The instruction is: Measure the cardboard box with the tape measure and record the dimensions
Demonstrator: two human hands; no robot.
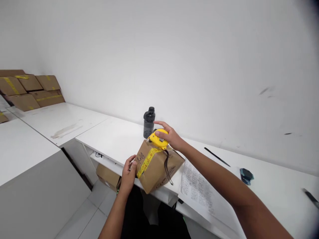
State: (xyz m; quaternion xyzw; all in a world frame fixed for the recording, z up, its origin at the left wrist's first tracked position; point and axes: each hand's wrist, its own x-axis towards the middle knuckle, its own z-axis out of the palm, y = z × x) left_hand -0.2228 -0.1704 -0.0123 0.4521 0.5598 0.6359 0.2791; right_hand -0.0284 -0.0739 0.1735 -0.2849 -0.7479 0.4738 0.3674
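A brown cardboard box [154, 167] with yellow tape and black handwriting is tilted at the desk's front edge. My left hand [129, 172] grips its left side, thumb on the near face and fingers curled around the edge. In my right hand [171, 135] is a yellow tape measure [159, 138], held at the box's upper edge. The tape measure's black wrist strap hangs down over the box. Whether any of its blade is pulled out, I cannot tell. Just behind stands a dark shaker bottle [149, 123].
Printed sheets [199, 189] lie under my right forearm. Farther right are a thin black strip [216, 156], a small dark blue object [246, 176] and a knife-like tool [311, 196]. Taped boxes [47, 98] are stacked at the far left. Another box [107, 176] sits below the desk.
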